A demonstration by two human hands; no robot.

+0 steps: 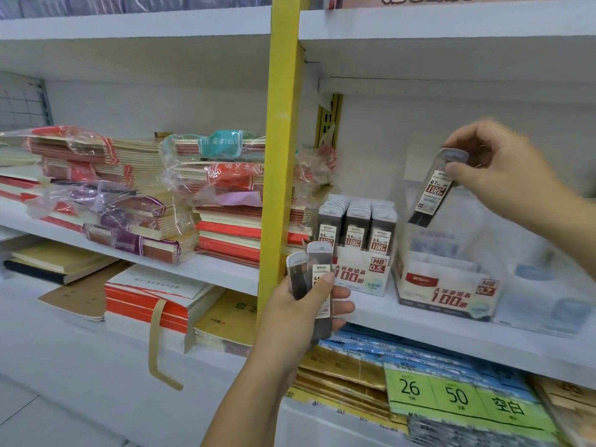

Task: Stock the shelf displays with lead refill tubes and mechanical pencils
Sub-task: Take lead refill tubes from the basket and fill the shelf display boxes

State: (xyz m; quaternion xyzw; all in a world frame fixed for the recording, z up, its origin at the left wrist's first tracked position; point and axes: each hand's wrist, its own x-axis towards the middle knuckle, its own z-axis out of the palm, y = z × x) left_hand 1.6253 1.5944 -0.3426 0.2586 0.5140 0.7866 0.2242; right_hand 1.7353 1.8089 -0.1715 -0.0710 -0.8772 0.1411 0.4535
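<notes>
Step in hand: loading lead refills into their display boxes; by my judgement this tube is bound for the 0.7 box (446, 296).
Right hand (503, 175): pinches the cap end of a 0.7 tube (433, 190) between thumb and fingers. The tube hangs tilted, with its lower end just above the box and not yet inside.
Left hand (300, 312): wraps around spare tubes (317, 280) (at least two, one label starting 0.5), held upright in front of the yellow post (280, 156), well apart from the other hand.
0.7 box: stands on the white shelf (419, 322), just beside the 0.5 box (358, 274). Its clear upper part is blurred, so I cannot tell how full it is.
0.5 box: three rows of tubes stand in it, and it looks well stocked.
Next move: it probably calls for straightening the tilted tube, clearing the box's front wall and lowering it in, label forward.
Pencils: none visible here.
</notes>
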